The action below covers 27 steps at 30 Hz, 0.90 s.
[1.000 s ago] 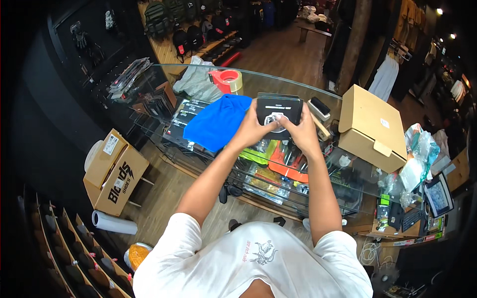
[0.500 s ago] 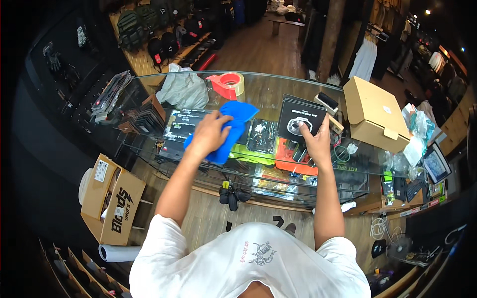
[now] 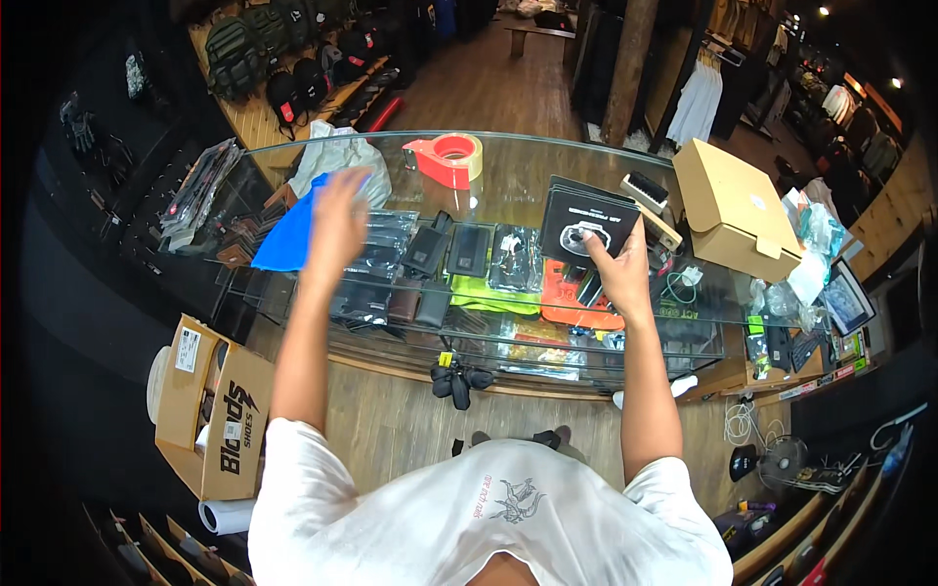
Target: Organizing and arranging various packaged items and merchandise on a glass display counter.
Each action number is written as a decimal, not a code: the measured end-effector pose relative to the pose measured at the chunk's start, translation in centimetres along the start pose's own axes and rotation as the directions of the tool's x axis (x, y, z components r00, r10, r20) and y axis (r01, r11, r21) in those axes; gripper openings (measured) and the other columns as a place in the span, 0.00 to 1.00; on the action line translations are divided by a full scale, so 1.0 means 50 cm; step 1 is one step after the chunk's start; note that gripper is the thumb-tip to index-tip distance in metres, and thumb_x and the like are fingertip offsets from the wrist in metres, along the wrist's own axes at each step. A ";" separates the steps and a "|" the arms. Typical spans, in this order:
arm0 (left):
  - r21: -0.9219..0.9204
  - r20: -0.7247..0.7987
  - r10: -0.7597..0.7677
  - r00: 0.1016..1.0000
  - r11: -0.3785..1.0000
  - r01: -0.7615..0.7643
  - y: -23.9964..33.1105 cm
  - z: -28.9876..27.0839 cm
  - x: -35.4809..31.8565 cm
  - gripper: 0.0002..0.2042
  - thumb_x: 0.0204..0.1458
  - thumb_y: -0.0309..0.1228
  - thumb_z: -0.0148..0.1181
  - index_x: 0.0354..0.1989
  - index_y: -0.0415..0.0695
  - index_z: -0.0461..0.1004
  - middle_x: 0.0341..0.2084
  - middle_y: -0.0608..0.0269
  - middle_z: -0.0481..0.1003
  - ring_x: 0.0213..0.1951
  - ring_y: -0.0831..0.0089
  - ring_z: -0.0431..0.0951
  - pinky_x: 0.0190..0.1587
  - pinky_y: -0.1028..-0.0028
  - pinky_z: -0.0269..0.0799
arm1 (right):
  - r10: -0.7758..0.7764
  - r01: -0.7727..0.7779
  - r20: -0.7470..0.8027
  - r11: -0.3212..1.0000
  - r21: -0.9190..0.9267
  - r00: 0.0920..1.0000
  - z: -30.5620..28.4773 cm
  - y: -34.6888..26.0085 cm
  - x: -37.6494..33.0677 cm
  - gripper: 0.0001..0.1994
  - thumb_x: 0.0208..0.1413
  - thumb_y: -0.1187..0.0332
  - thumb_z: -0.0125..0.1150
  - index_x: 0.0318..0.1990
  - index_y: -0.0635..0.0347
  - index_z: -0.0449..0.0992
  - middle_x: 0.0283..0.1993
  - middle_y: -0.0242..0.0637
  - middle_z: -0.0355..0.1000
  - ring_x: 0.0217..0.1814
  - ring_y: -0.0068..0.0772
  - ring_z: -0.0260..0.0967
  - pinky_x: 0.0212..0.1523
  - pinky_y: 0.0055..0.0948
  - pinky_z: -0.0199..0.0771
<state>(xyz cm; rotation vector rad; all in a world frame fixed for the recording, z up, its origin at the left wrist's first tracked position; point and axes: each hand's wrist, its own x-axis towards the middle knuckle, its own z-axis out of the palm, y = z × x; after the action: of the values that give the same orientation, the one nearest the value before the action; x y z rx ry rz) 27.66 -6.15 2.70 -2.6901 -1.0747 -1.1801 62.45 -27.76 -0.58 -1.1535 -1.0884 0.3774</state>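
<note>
My left hand [image 3: 338,227], smeared by motion, is closed on a blue cloth [image 3: 290,234] over the left part of the glass display counter [image 3: 518,200]. The cloth spreads out to the left of the hand, close to a crumpled pale plastic bag [image 3: 340,154]. In my right hand [image 3: 622,273] is a small stack of flat black packets [image 3: 586,220], gripped by the lower right corner with the thumb on top. They are tilted above the counter's right half. A brush [image 3: 646,192] with dark bristles lies just right of the packets.
A red tape dispenser [image 3: 445,161] stands near the counter's far edge. On the right sits a closed brown cardboard box [image 3: 735,210], with plastic bags [image 3: 823,239] beyond it. Black cases [image 3: 469,250] show under the glass. A larger carton [image 3: 215,405] rests low on the left.
My left hand has swept the blue cloth leftward across the counter, uncovering black cases under the glass. My right hand still holds the black packets in nearly the same place.
</note>
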 end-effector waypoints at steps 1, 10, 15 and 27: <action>-0.241 -0.007 0.026 1.000 0.970 -0.027 0.105 0.005 -0.001 0.21 0.61 0.24 0.55 0.64 0.41 0.70 0.61 0.47 0.73 0.63 0.52 0.71 0.67 0.62 0.63 | 0.005 -0.005 0.009 1.000 0.015 1.000 0.000 0.015 0.001 0.25 0.58 0.77 0.66 0.61 0.64 0.63 0.53 0.37 0.74 0.54 0.26 0.73 0.57 0.28 0.73; -0.794 0.086 -0.128 0.988 0.590 0.146 0.404 0.217 -0.059 0.39 0.56 0.19 0.57 0.75 0.35 0.46 0.70 0.37 0.59 0.73 0.52 0.58 0.73 0.63 0.54 | 0.053 -0.046 0.117 0.997 -0.062 0.992 0.040 0.032 -0.021 0.29 0.57 0.76 0.66 0.65 0.65 0.62 0.56 0.39 0.73 0.57 0.26 0.71 0.59 0.30 0.71; -0.847 0.289 -0.257 0.922 0.381 0.371 0.372 0.136 -0.088 0.34 0.59 0.26 0.64 0.72 0.38 0.55 0.59 0.45 0.71 0.60 0.65 0.72 0.63 0.66 0.68 | 0.198 -0.255 0.315 0.955 0.153 0.928 0.061 0.005 -0.043 0.30 0.56 0.77 0.66 0.65 0.63 0.61 0.59 0.37 0.71 0.60 0.28 0.69 0.63 0.31 0.68; -0.664 0.729 -0.515 0.450 -0.376 0.646 0.269 -0.022 -0.484 0.22 0.60 0.26 0.61 0.62 0.37 0.67 0.54 0.56 0.76 0.54 0.67 0.78 0.59 0.65 0.75 | 0.293 -0.501 0.821 0.866 -0.011 0.490 0.246 0.069 -0.297 0.25 0.60 0.62 0.65 0.60 0.66 0.69 0.52 0.49 0.77 0.55 0.38 0.76 0.55 0.36 0.75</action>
<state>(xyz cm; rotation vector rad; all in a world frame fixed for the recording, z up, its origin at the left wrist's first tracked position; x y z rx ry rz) 23.38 -30.89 -8.99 -2.4464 -3.0100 -2.9671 46.04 -30.51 -10.94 -1.0130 -1.4858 1.5016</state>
